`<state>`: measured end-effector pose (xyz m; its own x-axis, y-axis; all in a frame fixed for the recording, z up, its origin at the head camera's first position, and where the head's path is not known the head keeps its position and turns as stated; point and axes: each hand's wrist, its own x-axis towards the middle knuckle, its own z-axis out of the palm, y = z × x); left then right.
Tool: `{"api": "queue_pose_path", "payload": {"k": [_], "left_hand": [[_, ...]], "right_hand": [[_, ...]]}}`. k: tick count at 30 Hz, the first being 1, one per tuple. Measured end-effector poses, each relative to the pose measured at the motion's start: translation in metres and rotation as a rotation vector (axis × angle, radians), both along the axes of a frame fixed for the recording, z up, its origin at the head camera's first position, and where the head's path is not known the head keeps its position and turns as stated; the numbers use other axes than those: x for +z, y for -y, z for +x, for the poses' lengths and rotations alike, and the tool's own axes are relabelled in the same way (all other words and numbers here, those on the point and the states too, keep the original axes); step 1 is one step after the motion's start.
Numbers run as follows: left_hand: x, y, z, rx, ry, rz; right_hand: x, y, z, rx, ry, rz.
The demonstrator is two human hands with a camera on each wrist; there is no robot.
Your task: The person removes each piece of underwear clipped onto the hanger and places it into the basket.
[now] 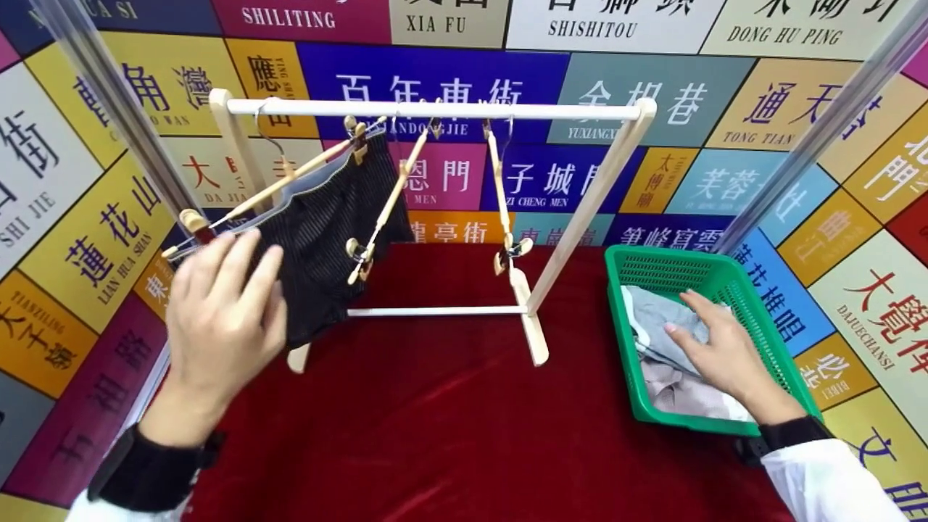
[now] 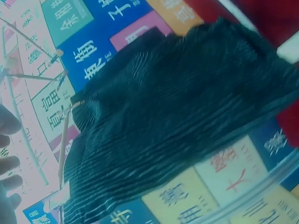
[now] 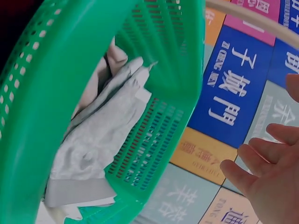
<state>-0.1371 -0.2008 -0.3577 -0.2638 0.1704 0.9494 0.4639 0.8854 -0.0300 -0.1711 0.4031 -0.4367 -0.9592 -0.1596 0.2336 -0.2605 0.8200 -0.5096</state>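
Black pinstriped shorts (image 1: 319, 246) hang by clips from a wooden trouser hanger (image 1: 270, 190) at the left of the rack. In front of the hanger's near clip is my left hand (image 1: 228, 312), fingers loosely bent; in the left wrist view its fingertips (image 2: 10, 163) appear apart from the shorts. On the right, my right hand (image 1: 728, 355) reaches over a green plastic basket (image 1: 629, 362), with fingers spread and nothing held. A grey garment (image 1: 661, 322) lies inside, on top of a pale pinkish one (image 1: 681, 391). The right wrist view shows the hand beside the basket's rim.
A wooden clothes rack (image 1: 435, 110) with a white rail stands on the dark red cloth (image 1: 435, 420). Two bare clip hangers, one left (image 1: 399, 185) and one right (image 1: 499, 174), hang from it. Clear posts (image 1: 805, 138) and sign-printed walls (image 1: 464, 72) surround the table.
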Motion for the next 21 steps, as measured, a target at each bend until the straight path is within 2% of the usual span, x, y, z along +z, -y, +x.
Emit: {"api": "queue_pose_path", "payload": {"k": [3, 8, 12, 16, 21], "left_hand": [[0.009, 0.001, -0.003, 0.052, -0.01, -0.036], [0.02, 0.008, -0.012, 0.12, 0.025, -0.055], [0.031, 0.018, -0.02, 0.17, 0.092, -0.045], [0.042, 0.026, -0.029, 0.223, 0.19, -0.063], [0.047, 0.033, -0.038, 0.3, 0.274, -0.082]], "right_hand": [[-0.001, 0.007, 0.005, 0.015, -0.011, -0.005], [-0.003, 0.016, 0.011, 0.045, -0.028, 0.001], [-0.005, 0.021, 0.014, 0.067, -0.03, 0.005], [-0.008, 0.023, 0.016, 0.079, -0.026, 0.002], [-0.011, 0.028, 0.017, 0.082, -0.041, 0.004]]}}
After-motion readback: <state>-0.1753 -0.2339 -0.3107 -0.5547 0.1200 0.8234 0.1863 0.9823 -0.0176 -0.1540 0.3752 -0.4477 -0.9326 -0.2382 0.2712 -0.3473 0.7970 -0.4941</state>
